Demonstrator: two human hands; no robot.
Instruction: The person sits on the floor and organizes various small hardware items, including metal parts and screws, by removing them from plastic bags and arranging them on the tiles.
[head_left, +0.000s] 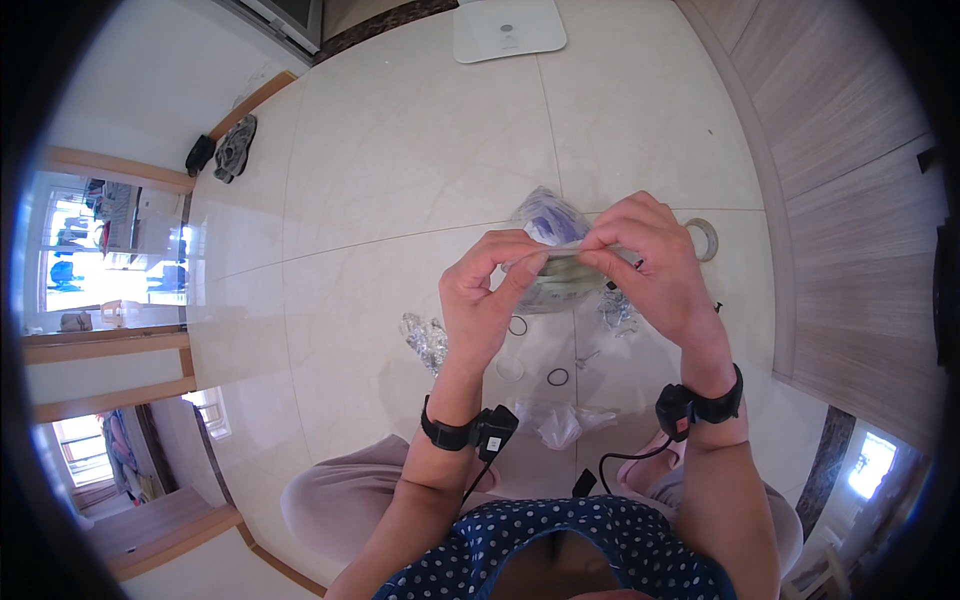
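My left hand (487, 289) pinches the left end of the top edge of a clear plastic bag (551, 300) between thumb and fingers. At the right end of that edge, my right hand (645, 255) grips in the same way. Pale green, layered contents show through the bag; what they are I cannot tell. The bag is held up above the tiled floor, its mouth pulled straight between both hands. Just beyond it lies another clear bag (551, 214) with something purple inside. Part of the floor behind the bag and hands is hidden.
Crumpled silvery wrap (426, 341) lies to the left. Nearer me are a black ring (557, 376), a white ring (510, 368) and a thin crumpled plastic bag (566, 424). A tape roll (703, 240) rests beside the wooden cabinet (862, 225). A white scale (510, 34) is at the far end.
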